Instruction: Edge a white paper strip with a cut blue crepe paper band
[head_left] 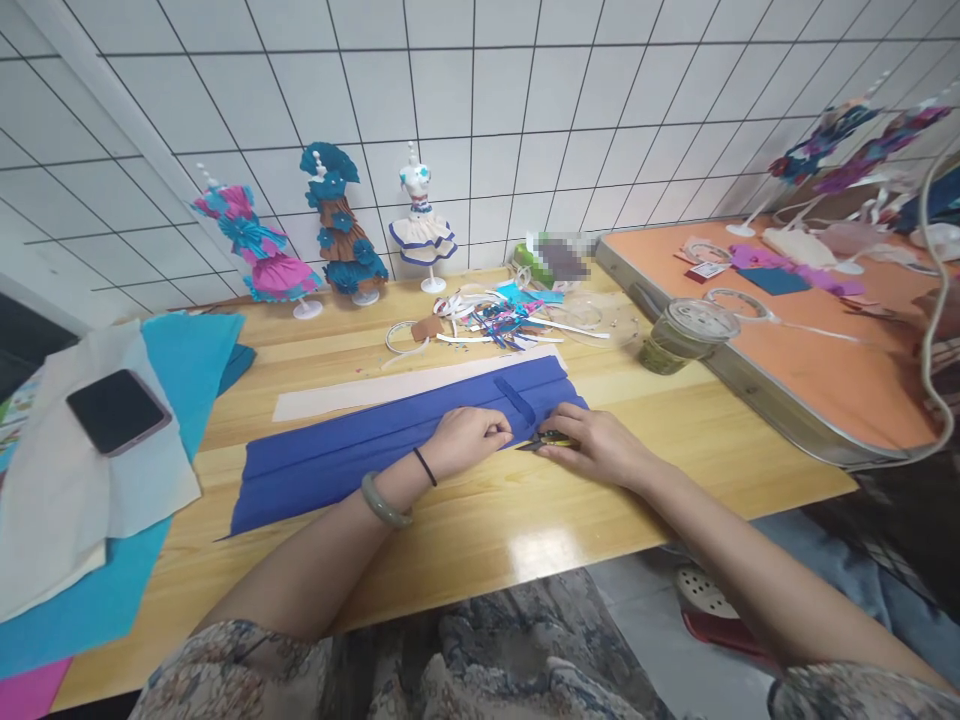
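A long sheet of dark blue crepe paper (322, 460) with fold lines lies slantwise on the wooden table in front of me. My left hand (471, 440) rests over its lower edge, fingers curled in; what they pinch, if anything, is hidden. Just to the right, my right hand (592, 445) is closed around a pair of scissors (555, 438) with yellow and black handles, the dark pointed blades aimed left at the paper's edge. A narrow blue strip (514, 400) lies on the sheet above both hands.
Behind the sheet are a pale paper strip (360, 390) and a heap of scraps (502, 315). Three small dressed mannequins, one in brown and teal (345, 235), stand by the wall. A phone (118, 412) lies on papers at left; a lidded cup (679, 340) stands right.
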